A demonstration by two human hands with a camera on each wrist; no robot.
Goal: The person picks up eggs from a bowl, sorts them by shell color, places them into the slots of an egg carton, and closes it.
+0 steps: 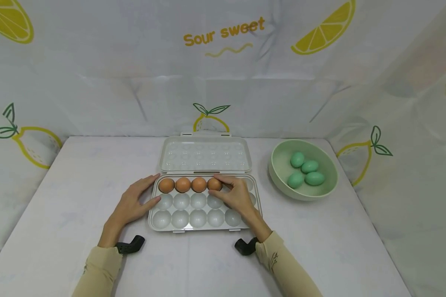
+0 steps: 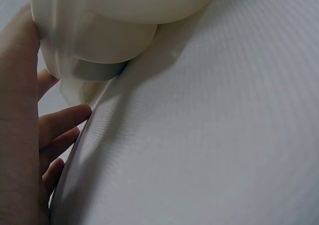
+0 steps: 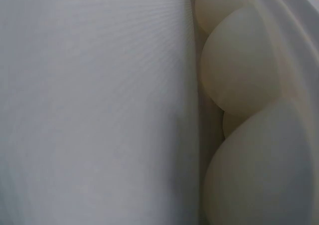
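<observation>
A pale plastic egg carton lies with its clear lid folded back behind it. Several brown eggs fill the left part of its back row. With thumb and forefinger my right hand pinches the rightmost brown egg, which sits at a cup in that row. My left hand rests against the carton's left edge, fingers extended and thumb near the rim. In the left wrist view its fingers lie beside the carton's side. Only the carton's rounded cup undersides and tabletop show in the right wrist view.
A light green bowl stands right of the carton, holding several green eggs. A white cloth covers the table. Behind it hangs a lemon-patterned sheet. Black wrist devices sit at both cuffs.
</observation>
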